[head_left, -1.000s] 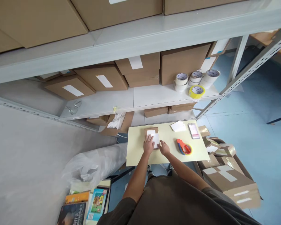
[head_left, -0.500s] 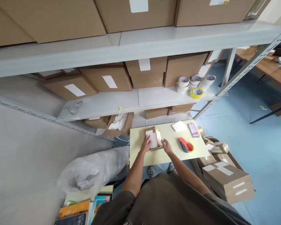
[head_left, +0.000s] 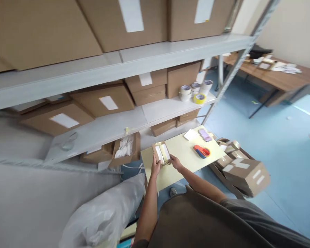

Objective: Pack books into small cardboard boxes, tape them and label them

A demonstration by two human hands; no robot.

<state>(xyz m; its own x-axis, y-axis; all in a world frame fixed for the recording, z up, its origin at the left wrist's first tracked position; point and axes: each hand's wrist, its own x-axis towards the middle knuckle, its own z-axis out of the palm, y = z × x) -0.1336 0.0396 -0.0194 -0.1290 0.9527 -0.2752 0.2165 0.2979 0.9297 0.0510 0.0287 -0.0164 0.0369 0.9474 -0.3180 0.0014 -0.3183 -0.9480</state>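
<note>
A small cardboard box (head_left: 157, 150) with white labels and a shiny strip of tape across its top is held between my two hands over the pale yellow table (head_left: 167, 177). My left hand (head_left: 155, 165) grips its near left corner, thumb on top. On the near right side, my right hand (head_left: 175, 161) has its fingers closed against the box. To the right lies a red and blue tape dispenser (head_left: 202, 151) with a yellow roll. Behind it are a white paper (head_left: 190, 134) and a purple, pixelated item (head_left: 205, 135).
Metal shelving (head_left: 134, 117) with cardboard boxes stands beyond the table. Tape rolls (head_left: 186, 93) sit on the middle shelf. A crate of taped parcels (head_left: 246, 175) is on the floor at right, a plastic-wrapped bundle (head_left: 111, 210) at left. Another table (head_left: 281, 74) stands far right.
My left hand has gone from lying flat on the label to gripping the box's near corner. The box is turned, its tape strip now across the middle. The view has swung right.
</note>
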